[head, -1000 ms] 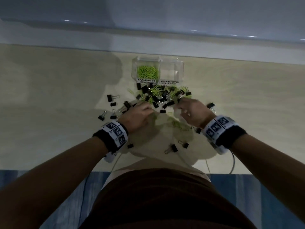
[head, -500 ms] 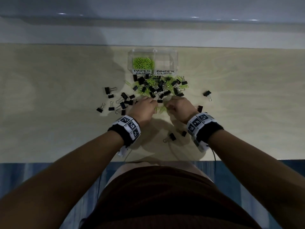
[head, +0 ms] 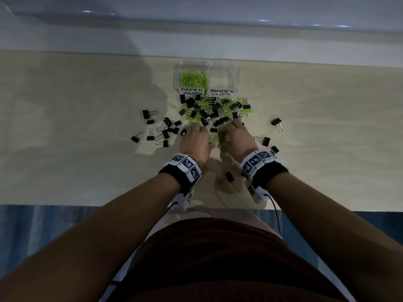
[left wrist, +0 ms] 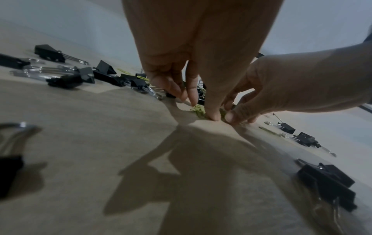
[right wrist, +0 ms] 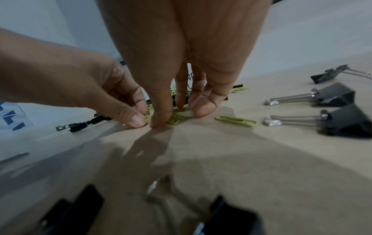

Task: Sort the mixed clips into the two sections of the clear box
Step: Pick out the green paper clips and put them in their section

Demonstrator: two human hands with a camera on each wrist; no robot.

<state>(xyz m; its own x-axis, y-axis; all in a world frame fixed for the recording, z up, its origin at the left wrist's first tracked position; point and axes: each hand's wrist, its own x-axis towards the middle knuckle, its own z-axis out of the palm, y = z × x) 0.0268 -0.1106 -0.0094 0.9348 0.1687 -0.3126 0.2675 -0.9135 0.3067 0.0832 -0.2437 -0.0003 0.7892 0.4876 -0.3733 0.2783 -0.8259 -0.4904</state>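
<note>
The clear box (head: 235,71) stands at the back. Its left section, labelled PAPER CLIPS, holds green paper clips (head: 194,79); the BINDER CLIPS section (head: 222,78) looks empty. A mixed pile (head: 214,111) of black binder clips and green paper clips lies in front of it. My left hand (head: 194,139) and right hand (head: 236,138) are side by side at the pile's near edge, fingertips down on the table. Both pinch a small bunch of green paper clips (right wrist: 178,117) between thumbs and fingers.
Loose black binder clips (head: 163,131) lie scattered to the left, and others to the right (head: 265,140) and near my wrists (head: 229,177). One green paper clip (right wrist: 236,121) lies just right of my right hand. The table's front edge (head: 87,204) is close to my body.
Both hands have moved forward and closer together, from either side of the loose green clips to pinching them into one bunch.
</note>
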